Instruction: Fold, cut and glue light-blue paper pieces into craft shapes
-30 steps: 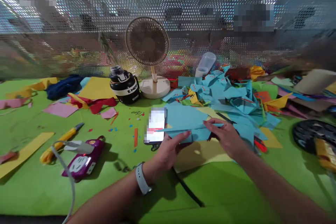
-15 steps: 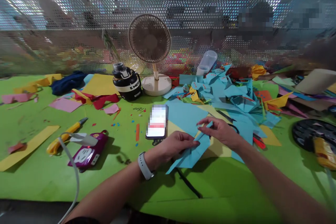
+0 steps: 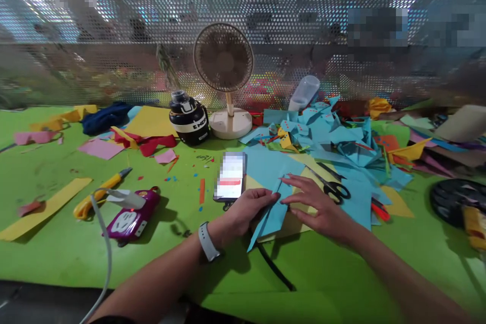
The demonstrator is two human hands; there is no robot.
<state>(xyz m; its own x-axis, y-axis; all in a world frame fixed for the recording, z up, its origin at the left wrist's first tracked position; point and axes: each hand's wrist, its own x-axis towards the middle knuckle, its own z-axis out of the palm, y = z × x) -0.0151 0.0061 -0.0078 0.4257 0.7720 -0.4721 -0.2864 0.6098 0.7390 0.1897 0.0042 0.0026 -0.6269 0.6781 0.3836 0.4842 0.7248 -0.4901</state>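
Note:
A blue paper piece (image 3: 275,216) with a narrow folded strip along its left edge is pinched between the thumb and fingers of my left hand (image 3: 252,207). My right hand (image 3: 315,205) rests at the paper's right side, fingers spread, fingertips touching it near the top of the strip. Beneath lie a larger blue sheet (image 3: 266,162) and a pale yellow sheet (image 3: 304,225). Black scissors (image 3: 336,191) lie just beyond my right hand. Left of the sheets is a phone (image 3: 231,177) with its screen lit.
A white fan (image 3: 231,124) and a black bottle (image 3: 190,124) stand at the back. Folded blue papers (image 3: 322,121) are heaped behind the sheets. On the left lie a purple power bank (image 3: 131,217) with a cable and a yellow cutter (image 3: 100,192). A black round tray (image 3: 451,202) sits far right.
My right hand has loosened from its pinch at the paper's top and spread its fingers over the right side. The paper lies lower and flatter. The scissors' handles show more. The view has shifted slightly.

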